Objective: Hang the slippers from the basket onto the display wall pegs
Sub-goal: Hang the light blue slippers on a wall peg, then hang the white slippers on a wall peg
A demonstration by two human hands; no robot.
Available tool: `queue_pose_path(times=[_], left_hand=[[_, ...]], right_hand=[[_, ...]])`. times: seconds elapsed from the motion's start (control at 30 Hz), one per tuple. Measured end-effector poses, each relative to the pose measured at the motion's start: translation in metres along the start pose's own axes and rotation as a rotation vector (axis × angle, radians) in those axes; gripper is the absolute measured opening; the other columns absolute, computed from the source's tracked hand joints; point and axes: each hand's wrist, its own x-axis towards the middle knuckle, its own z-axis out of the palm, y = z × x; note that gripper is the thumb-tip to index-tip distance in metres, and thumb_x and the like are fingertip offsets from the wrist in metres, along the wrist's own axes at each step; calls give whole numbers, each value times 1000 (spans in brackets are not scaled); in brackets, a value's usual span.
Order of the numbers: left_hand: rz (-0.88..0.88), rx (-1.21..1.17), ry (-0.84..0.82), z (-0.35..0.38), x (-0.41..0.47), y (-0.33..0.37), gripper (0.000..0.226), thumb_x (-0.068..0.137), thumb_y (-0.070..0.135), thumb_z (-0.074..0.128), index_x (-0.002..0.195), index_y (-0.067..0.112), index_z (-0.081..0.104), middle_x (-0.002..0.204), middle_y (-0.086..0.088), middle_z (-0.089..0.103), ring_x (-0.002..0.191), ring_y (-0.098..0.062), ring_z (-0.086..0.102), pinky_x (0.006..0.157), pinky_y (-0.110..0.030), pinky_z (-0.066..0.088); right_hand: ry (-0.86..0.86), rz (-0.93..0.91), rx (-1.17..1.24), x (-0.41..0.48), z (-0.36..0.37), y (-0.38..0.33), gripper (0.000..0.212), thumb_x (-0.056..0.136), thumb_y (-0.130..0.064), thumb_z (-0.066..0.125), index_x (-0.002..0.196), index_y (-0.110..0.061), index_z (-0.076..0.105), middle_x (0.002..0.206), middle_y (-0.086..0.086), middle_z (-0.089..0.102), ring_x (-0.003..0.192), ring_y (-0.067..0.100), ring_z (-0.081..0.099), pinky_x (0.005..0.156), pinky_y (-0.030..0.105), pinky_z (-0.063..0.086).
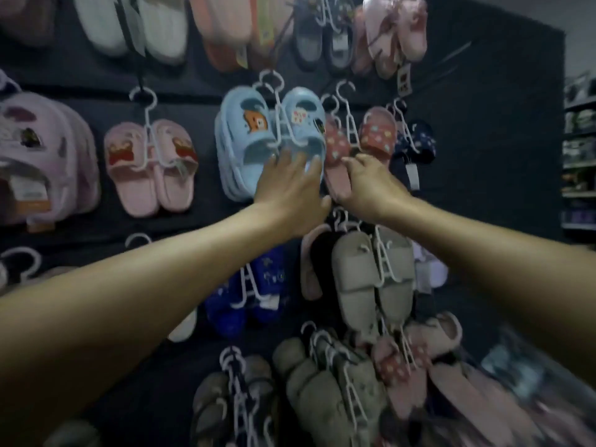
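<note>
Light-blue slippers (269,137) hang toes-up just above the left hand (290,185), fingers spread on their heels; right hand (367,180) touches neighbouring red slippers (375,132), grip unclear.

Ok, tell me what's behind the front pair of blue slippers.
More blue slippers hang stacked behind the front pair; only their edges show. The left hand covers the heels, and the peg is hidden.

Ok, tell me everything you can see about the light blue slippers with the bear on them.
The light blue slippers are a glossy, plastic-looking open-toe pair on a white hanger hooked to the dark display wall. One strap shows an orange bear, the other a small pale patch. More blue pairs seem stacked behind. The left hand lays spread fingers on their lower ends.
</note>
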Motion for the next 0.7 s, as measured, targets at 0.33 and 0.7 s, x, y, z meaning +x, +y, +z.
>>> queue_pose_path(times=[0.33, 0.7], left_hand=[[117, -373, -368, 97, -197, 165, 58, 86, 46, 46, 134, 13, 40, 130, -12, 48, 121, -33, 39, 101, -44, 36], [128, -573, -937, 195, -429, 281, 67, 88, 41, 54, 145, 12, 32, 141, -17, 40, 130, -37, 34, 105, -42, 32]], right_hand=[[-284, 200, -77, -240, 63, 104, 58, 81, -31, 54, 137, -21, 44, 134, 16, 44, 122, 40, 45, 97, 51, 44], [-593, 746, 177, -528, 155, 176, 46, 84, -20, 64, 127, -8, 58, 121, 20, 63, 116, 35, 55, 89, 29, 40]])
